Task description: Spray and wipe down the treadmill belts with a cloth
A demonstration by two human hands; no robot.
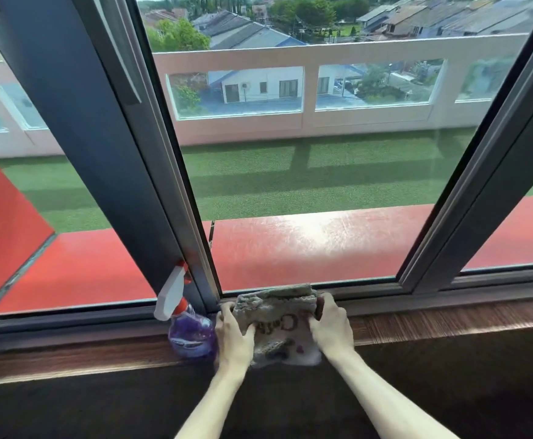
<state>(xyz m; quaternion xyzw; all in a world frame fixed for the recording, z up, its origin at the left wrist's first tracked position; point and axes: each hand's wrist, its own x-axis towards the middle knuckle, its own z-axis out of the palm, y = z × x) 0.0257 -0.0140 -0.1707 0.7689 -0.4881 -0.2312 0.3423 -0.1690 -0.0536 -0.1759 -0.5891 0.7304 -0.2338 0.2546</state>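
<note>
A grey printed cloth (pixel 279 321) lies on the wooden window sill (pixel 449 321), bunched against the window frame. My left hand (pixel 235 335) grips its left edge, fingers curled over the fabric. My right hand (pixel 331 327) grips its right edge the same way. A spray bottle (pixel 189 331) with purple liquid and a white and red trigger head stands upright on the sill, just left of my left hand. No treadmill belt is in view.
Dark window frames (pixel 164 198) rise from the sill on the left and right of the cloth. Behind the glass are a red ledge (pixel 306 245), green turf and a white parapet. A dark floor lies below the sill.
</note>
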